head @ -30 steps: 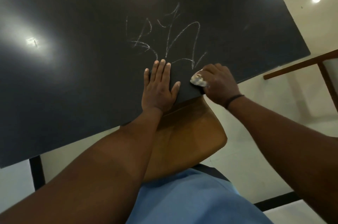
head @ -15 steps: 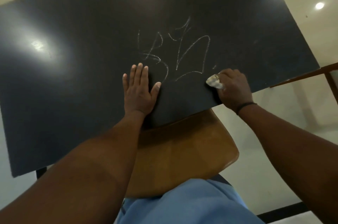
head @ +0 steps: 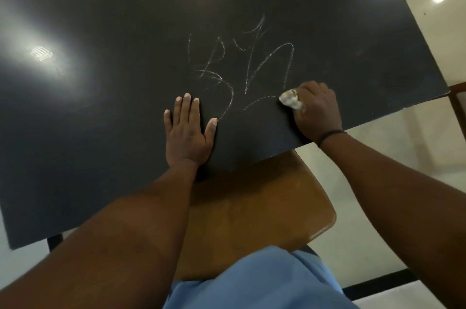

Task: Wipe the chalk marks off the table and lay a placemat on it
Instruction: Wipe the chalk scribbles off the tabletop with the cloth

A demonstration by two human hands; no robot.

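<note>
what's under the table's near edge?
A brown wooden chair seat pokes out beneath the black table, below the left hand that lies flat on top. The tabletop covers the seat's far part and the chair's legs.

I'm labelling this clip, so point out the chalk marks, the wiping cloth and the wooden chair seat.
chalk marks [head: 254,66], head view, tall middle stroke.
wiping cloth [head: 290,101], head view, its exposed wad.
wooden chair seat [head: 257,208], head view, bare middle.

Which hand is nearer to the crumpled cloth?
Right. The right hand grips the crumpled cloth at the chalk marks' edge; the left hand lies flat on the table, apart from it.
</note>
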